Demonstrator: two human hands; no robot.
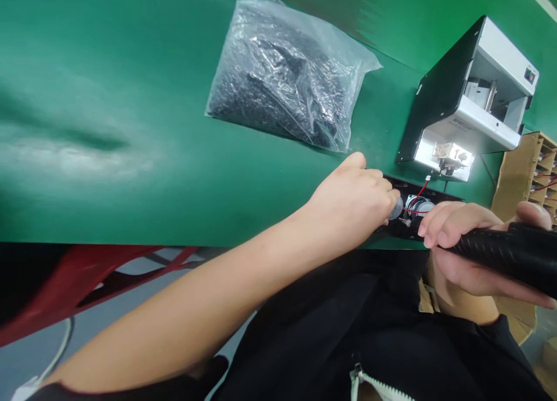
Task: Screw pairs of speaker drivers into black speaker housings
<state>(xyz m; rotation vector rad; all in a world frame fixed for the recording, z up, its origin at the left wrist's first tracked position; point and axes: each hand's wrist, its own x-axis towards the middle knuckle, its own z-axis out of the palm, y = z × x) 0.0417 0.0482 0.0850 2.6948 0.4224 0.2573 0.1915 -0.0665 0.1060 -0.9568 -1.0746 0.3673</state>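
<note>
A long black housing (407,187) lies at the table's near edge, with a round speaker (420,208) and red wires (421,191) in it. My left hand (357,195) is closed over the housing's left end, its fingers curled on a second round grey speaker (395,209). Part of that speaker is hidden under the fingers. A black electric screwdriver (511,253) lies in my right hand (465,221), fingers wrapped round its front part beside the housing. The screwdriver's tip is covered by the fingers. A small coiled spring or screw (404,221) shows between the hands.
A clear plastic bag of small dark parts (282,82) lies on the green table (143,186). Beyond the housing stands a silver and black screw feeder (470,105). A divided cardboard box (517,166) with wired parts is at the right. A red stool (104,267) stands below the table edge.
</note>
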